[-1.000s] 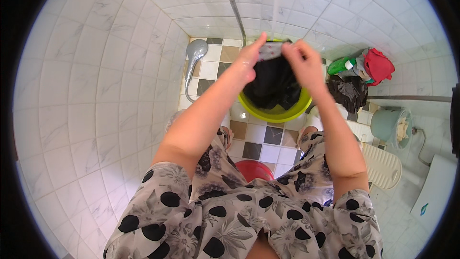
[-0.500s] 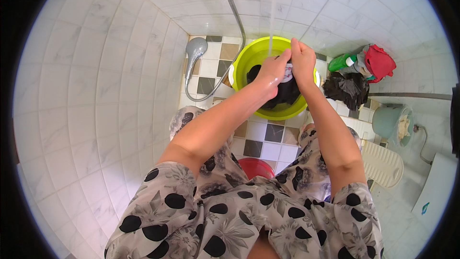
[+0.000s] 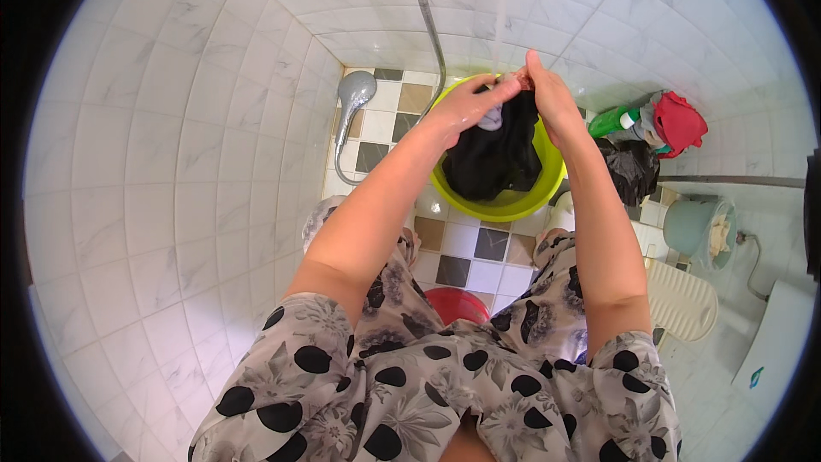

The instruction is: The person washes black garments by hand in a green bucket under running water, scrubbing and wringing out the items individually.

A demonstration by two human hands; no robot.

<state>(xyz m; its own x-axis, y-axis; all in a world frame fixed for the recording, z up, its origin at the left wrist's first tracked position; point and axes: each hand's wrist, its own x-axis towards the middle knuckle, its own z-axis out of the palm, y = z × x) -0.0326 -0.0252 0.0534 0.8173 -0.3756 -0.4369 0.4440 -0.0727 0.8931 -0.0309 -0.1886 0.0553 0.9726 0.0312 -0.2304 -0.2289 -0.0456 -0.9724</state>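
Two hands over a lime-green basin (image 3: 547, 188) on the checkered tile floor (image 3: 466, 239) — dark wet garment (image 3: 496, 154) hangs from them into the basin. Left hand (image 3: 466, 107) and right hand (image 3: 543, 90) both clenched on its top edge. Shower head (image 3: 355, 90) lies left — red-capped bottles (image 3: 667, 120) right.

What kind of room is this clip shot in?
Most likely a tiled bathroom or wash area: white wall tiles, a shower head lying on the checkered floor, and a green basin holding dark wet cloth.

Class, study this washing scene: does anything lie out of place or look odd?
The shower head lies on the checkered floor beside the green basin, hose trailing. Both hands grip dark cloth.
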